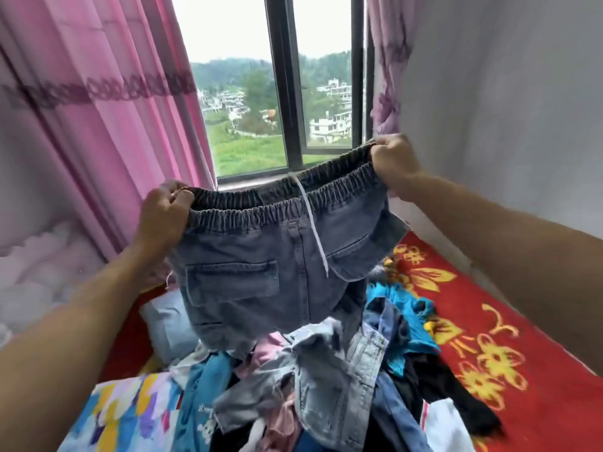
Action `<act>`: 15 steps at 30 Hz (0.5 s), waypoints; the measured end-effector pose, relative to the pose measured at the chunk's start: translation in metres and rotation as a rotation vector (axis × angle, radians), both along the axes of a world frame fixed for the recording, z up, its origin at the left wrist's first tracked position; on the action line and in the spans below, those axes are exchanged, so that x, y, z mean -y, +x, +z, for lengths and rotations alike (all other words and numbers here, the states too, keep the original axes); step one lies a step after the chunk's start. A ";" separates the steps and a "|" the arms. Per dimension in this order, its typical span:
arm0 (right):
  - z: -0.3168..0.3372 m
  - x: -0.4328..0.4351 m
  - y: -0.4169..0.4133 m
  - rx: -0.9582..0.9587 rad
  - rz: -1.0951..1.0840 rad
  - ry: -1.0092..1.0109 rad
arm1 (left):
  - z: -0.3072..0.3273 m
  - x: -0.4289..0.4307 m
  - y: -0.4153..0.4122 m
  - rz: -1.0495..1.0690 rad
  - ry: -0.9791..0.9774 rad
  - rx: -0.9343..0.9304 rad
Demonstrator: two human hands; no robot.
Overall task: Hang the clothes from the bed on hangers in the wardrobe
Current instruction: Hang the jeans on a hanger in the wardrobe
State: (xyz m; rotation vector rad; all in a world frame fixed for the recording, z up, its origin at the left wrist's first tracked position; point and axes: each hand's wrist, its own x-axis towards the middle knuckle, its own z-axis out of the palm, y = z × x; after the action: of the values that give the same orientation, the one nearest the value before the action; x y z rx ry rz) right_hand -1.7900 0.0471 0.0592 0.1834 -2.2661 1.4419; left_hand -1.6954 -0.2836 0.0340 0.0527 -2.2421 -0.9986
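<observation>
1. The shorts [261,265] are dark grey washed denim w/ a gathered elastic waistband. Two back pockets face the cam, the hem is frayed, and a white drawstring [313,223] dangles down over the back.
2. They're held up in the air in front of the window [284,93], right above the pile of clothes [326,380] on the bed [489,337]. The bottom edge is right at the top of the pile, can't tell if it's touching.
3. Left hand [163,216]: fingers curled tight, gripping the left end of the waistband.
4. Right hand [393,161]: same deal, clenched on the right end.
5. Both bare arms reach fwd w/ the waistband pulled wide between them. The right hand sits higher, so the band slopes up to the right.
6. Bg: pink curtain [98,109] on the left, and the bed has a red cover w/ yellow flowers.
</observation>
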 end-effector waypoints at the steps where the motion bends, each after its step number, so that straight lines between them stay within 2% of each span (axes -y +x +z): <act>1: 0.019 0.000 0.003 -0.067 -0.012 0.006 | 0.018 0.001 0.004 -0.006 -0.077 -0.063; 4: 0.063 0.001 0.013 -0.237 -0.075 0.055 | 0.059 0.007 0.014 0.044 -0.254 -0.214; 7: 0.071 0.003 0.020 -0.306 -0.070 0.138 | 0.064 0.009 0.026 0.121 -0.364 -0.236; 9: 0.056 0.001 0.020 -0.175 0.061 0.278 | 0.044 0.014 0.031 0.149 -0.468 -0.149; 11: 0.027 0.000 0.020 0.094 0.294 0.388 | 0.013 0.023 0.033 0.147 -0.520 0.042; 13: -0.008 0.002 0.022 0.314 0.455 0.469 | -0.019 0.030 0.040 0.131 -0.491 0.267; 15: -0.041 0.009 0.024 0.340 0.478 0.581 | -0.044 0.032 0.051 0.139 -0.429 0.411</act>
State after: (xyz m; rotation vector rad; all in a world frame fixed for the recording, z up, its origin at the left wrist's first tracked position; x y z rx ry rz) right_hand -1.7658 0.0384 0.0178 0.7509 -3.0309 1.0187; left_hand -1.6440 -0.3155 -0.0101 0.2388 -2.7391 -0.4428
